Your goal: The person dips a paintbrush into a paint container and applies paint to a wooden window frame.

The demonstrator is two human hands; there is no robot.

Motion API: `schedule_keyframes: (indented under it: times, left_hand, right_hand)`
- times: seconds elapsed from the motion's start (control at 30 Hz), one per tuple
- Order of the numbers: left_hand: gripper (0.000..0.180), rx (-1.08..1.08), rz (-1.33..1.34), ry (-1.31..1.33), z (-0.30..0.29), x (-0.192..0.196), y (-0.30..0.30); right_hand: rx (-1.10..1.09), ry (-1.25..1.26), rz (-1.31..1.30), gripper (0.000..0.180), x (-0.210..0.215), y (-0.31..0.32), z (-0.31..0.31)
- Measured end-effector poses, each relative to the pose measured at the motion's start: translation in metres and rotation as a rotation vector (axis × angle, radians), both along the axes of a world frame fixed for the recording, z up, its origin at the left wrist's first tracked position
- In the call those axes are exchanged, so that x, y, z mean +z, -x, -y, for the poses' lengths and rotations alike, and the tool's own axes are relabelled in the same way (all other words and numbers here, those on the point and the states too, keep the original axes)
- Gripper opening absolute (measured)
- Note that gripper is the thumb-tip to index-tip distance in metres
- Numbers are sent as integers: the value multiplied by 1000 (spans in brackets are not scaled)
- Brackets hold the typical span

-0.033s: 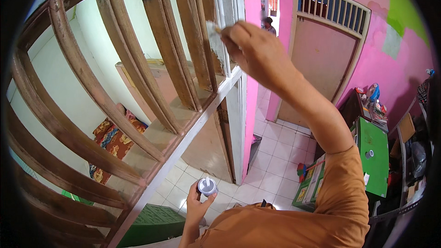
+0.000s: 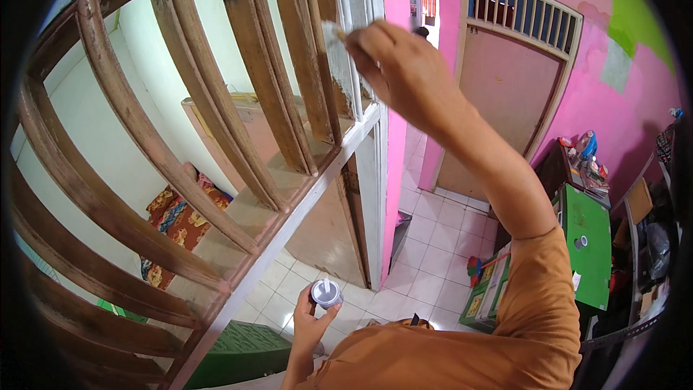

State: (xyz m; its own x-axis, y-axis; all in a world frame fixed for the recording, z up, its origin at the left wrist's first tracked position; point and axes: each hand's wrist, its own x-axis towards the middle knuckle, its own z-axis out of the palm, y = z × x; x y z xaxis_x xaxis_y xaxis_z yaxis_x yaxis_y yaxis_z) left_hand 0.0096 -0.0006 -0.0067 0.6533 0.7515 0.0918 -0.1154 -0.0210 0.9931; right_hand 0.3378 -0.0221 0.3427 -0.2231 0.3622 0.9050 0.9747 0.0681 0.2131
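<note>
Bare, matt brown wood with worn, patchy whitish streaks is seen on the balusters (image 2: 267,65). A glossy metal look is shown by the small can (image 2: 326,293). The floor tiles (image 2: 433,245) appear smooth and glazed.

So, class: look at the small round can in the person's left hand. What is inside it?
The left hand holds the can open side up. White paint shows inside, with a pale patch at its middle. How deep the paint is cannot be seen, since the can's wall hides it.
</note>
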Motion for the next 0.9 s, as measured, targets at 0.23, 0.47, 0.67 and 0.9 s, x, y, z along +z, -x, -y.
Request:
schedule_keyframes:
  times: [0.23, 0.47, 0.67, 0.9]
  left_hand:
    - [67, 21, 29, -19, 0, 2, -2]
    - [69, 21, 4, -11, -3, -1, 5]
    - [69, -12, 11, -43, -5, -6, 0]
    - [70, 2, 43, -45, -5, -4, 2]
  right_hand:
    - [78, -257, 44, 13, 58, 1, 11]
    - [-65, -5, 39, 15, 33, 10, 17]
    - [8, -169, 28, 13, 66, 3, 20]
    - [-83, 178, -15, 12, 31, 19, 24]
